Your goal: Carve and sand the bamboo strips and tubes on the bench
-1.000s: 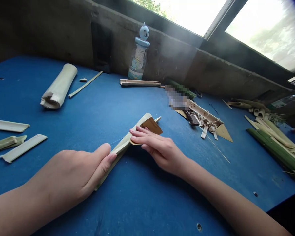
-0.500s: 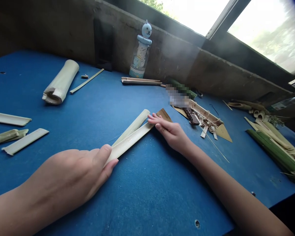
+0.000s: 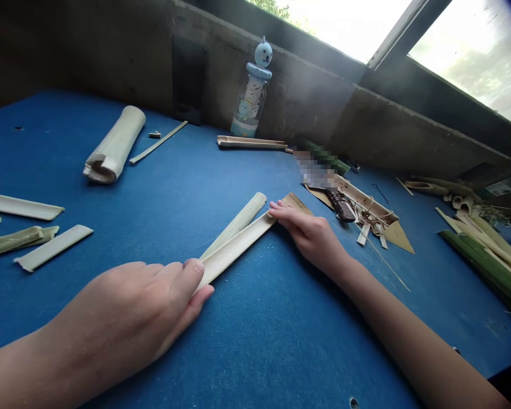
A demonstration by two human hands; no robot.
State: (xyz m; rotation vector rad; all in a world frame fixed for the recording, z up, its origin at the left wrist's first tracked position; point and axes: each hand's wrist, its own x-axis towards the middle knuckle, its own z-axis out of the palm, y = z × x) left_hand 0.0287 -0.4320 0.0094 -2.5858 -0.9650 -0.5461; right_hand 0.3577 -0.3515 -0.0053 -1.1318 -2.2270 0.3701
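A long pale split bamboo piece [image 3: 234,241] lies slanted on the blue table [image 3: 255,335]. My left hand [image 3: 140,309] grips its near end, thumb and fingers pressed around it. My right hand [image 3: 309,233] is at the far end, fingers pressing a brown sheet of sandpaper [image 3: 298,203] against the bamboo's tip.
A rolled pale bamboo section [image 3: 114,145] and a thin strip [image 3: 157,144] lie far left. Several split slats [image 3: 23,233] sit at the left edge. A blue bottle with a figure cap [image 3: 252,94] stands by the wall. A knife [image 3: 339,205], scraps and green bamboo [image 3: 485,255] lie right.
My right hand slid the sandpaper from the middle of the bamboo out to its far end. The bamboo turned so its pale inner face shows. My left hand kept its hold.
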